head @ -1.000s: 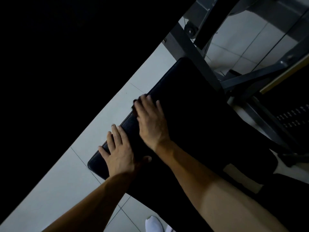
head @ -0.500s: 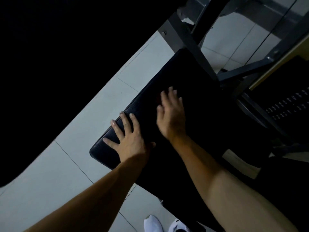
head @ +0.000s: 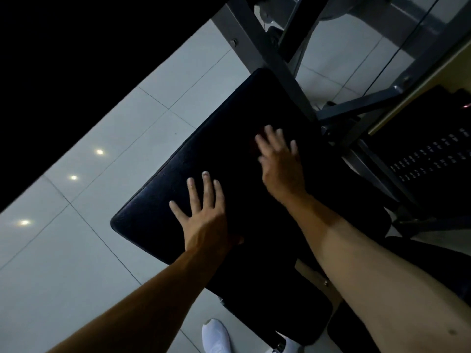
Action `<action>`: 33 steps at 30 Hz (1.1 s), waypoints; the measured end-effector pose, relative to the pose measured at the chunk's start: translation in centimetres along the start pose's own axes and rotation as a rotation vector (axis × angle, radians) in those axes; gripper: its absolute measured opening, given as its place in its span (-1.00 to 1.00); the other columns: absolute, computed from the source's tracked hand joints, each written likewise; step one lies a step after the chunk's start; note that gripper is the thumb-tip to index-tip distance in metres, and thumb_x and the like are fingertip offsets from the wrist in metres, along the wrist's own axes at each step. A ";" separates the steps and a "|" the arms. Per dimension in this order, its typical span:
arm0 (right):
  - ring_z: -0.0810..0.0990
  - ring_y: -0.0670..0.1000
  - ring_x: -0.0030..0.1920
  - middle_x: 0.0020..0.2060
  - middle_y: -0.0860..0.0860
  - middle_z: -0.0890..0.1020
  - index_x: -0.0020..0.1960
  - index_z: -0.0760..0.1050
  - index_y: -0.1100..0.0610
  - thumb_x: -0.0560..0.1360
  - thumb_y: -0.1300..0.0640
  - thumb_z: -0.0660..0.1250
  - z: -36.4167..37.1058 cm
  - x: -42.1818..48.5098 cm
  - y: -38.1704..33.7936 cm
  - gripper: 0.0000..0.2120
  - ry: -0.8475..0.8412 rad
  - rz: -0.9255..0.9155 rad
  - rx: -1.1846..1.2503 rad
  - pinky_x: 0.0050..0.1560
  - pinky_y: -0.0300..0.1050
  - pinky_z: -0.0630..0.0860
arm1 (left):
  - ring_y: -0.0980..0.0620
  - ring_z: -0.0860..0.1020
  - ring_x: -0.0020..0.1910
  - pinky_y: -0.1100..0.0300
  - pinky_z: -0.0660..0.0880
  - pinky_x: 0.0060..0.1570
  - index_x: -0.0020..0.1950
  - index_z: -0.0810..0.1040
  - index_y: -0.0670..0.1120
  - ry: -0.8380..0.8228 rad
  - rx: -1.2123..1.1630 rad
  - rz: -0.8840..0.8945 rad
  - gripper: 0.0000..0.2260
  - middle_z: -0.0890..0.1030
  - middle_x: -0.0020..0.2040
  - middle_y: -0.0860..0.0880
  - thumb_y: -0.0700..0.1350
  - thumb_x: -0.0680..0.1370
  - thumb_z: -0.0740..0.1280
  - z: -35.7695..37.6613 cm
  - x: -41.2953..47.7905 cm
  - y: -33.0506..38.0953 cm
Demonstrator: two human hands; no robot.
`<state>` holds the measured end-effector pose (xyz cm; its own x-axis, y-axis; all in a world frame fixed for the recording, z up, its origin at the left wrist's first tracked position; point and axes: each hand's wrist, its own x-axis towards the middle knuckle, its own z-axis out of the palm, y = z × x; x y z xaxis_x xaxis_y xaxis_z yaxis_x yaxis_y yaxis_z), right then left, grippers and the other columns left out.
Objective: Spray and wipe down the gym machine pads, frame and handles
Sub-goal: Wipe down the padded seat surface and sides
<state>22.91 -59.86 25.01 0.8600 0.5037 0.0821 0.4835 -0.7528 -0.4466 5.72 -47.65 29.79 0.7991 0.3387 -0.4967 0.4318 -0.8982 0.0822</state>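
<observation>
A black padded cushion (head: 216, 154) of the gym machine fills the middle of the head view, tilted diagonally. My left hand (head: 204, 207) rests flat on its near left part with the fingers spread and straight. My right hand (head: 277, 164) lies flat further up the pad, fingers straight and slightly blurred. A faint dark reddish patch (head: 254, 146) shows under its fingertips; whether it is a cloth cannot be told. The grey metal frame (head: 270, 59) rises from the pad's far edge. No spray bottle is in view.
A weight stack with numbered plates (head: 433, 159) stands at the right behind grey frame bars. A second black pad (head: 267, 301) lies below the first. White shoes (head: 216, 337) stand on the pale tiled floor (head: 102, 187). The upper left is black.
My right hand has slid from the pad's left edge across to its middle right. My left hand has kept its place near the pad's near left corner. The camera has shifted.
</observation>
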 end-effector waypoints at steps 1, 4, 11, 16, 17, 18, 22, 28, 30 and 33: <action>0.02 0.11 0.67 0.67 0.06 0.11 0.63 0.25 0.03 0.68 0.15 0.23 -0.3 0.6 0.7 -0.47 0.016 0.102 0.044 0.61 0.29 0.00 | -0.28 -0.54 0.50 -0.60 -0.22 0.38 0.62 -0.39 -0.07 -0.006 0.018 -0.004 0.33 -0.56 0.55 -0.11 0.31 0.31 0.56 0.1 0.2 0.1; 0.08 0.19 0.65 0.65 0.20 0.14 0.62 0.24 0.17 0.68 0.13 0.21 0.1 0.3 -1.6 -0.47 0.069 0.245 0.115 0.61 0.24 0.04 | -0.28 -0.54 0.50 -0.60 -0.22 0.39 0.62 -0.40 -0.08 -0.012 0.029 -0.035 0.33 -0.56 0.54 -0.11 0.33 0.31 0.56 0.3 0.1 0.2; 0.29 0.20 0.59 0.55 0.25 0.35 0.52 0.43 0.24 0.69 0.05 0.19 2.5 -8.7 -1.9 -0.54 -0.056 -0.490 0.017 0.56 0.22 0.25 | -0.28 -0.50 0.53 -0.59 -0.16 0.41 0.64 -0.35 -0.07 0.033 0.044 -0.076 0.17 -0.54 0.56 -0.11 0.31 0.44 0.46 0.5 0.0 1.0; 0.14 0.24 0.63 0.64 0.22 0.16 0.55 0.36 0.21 0.61 0.23 0.21 -0.6 -2.9 5.5 -0.50 0.000 -0.221 -0.016 0.56 0.30 0.21 | -0.30 -0.52 0.51 -0.59 -0.17 0.40 0.61 -0.41 -0.09 -0.013 0.036 -0.088 0.34 -0.58 0.53 -0.12 0.30 0.30 0.57 0.5 0.1 1.2; 0.10 0.23 0.64 0.66 0.19 0.07 0.57 0.33 0.18 0.63 0.21 0.21 -1.4 -2.0 6.5 -0.50 -0.018 -0.084 0.035 0.57 0.29 0.20 | -0.29 -0.52 0.51 -0.59 -0.17 0.40 0.61 -0.41 -0.09 -0.016 0.024 -0.083 0.34 -0.59 0.53 -0.11 0.28 0.31 0.58 0.4 0.1 1.1; 0.08 0.22 0.65 0.67 0.17 0.02 0.57 0.32 0.17 0.64 0.19 0.20 -1.9 -1.6 6.9 -0.50 -0.027 0.023 0.099 0.58 0.27 0.19 | -0.29 -0.53 0.51 -0.59 -0.18 0.39 0.61 -0.41 -0.09 -0.017 0.023 -0.078 0.34 -0.59 0.53 -0.11 0.27 0.31 0.59 0.4 0.1 1.1; 0.13 0.17 0.64 0.63 0.19 0.21 0.58 0.32 0.20 0.66 0.10 0.09 -0.3 -4.0 2.9 -0.49 0.060 0.111 0.195 0.61 0.23 0.13 | -0.30 -0.51 0.51 -0.58 -0.18 0.40 0.62 -0.40 -0.09 -0.012 0.039 -0.103 0.36 -0.57 0.54 -0.12 0.27 0.29 0.60 0.6 0.3 1.4; 0.14 0.13 0.65 0.62 0.14 0.26 0.56 0.37 0.18 0.63 0.09 0.15 1.9 -12.5 -2.2 -0.49 -0.100 -0.406 0.119 0.62 0.15 0.13 | -0.26 -0.45 0.56 -0.54 -0.13 0.45 0.65 -0.31 -0.09 0.067 0.050 -0.102 0.18 -0.49 0.59 -0.10 0.15 0.43 0.55 0.4 -0.3 1.6; 0.21 0.14 0.63 0.60 0.13 0.30 0.52 0.43 0.16 0.62 0.17 0.20 1.4 -11.4 0.4 -0.53 -0.111 -0.544 0.050 0.60 0.16 0.18 | -0.23 -0.42 0.57 -0.50 -0.15 0.46 0.66 -0.27 -0.07 0.084 0.019 -0.106 0.26 -0.45 0.61 -0.09 0.24 0.34 0.58 0.6 -0.5 1.7; 0.28 0.18 0.59 0.58 0.13 0.33 0.52 0.44 0.16 0.59 0.27 0.18 -0.2 -8.2 5.9 -0.50 -0.044 -0.380 0.013 0.54 0.24 0.26 | -0.18 -0.45 0.57 -0.49 -0.21 0.47 0.67 -0.23 0.02 0.071 -0.054 -0.040 0.20 -0.45 0.61 -0.02 0.26 0.35 0.57 1.8 -0.9 3.4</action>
<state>18.71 -68.52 21.83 0.6116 0.7639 0.2058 0.7644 -0.5035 -0.4028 5.75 -51.54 29.00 0.8079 0.3945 -0.4377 0.4840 -0.8680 0.1110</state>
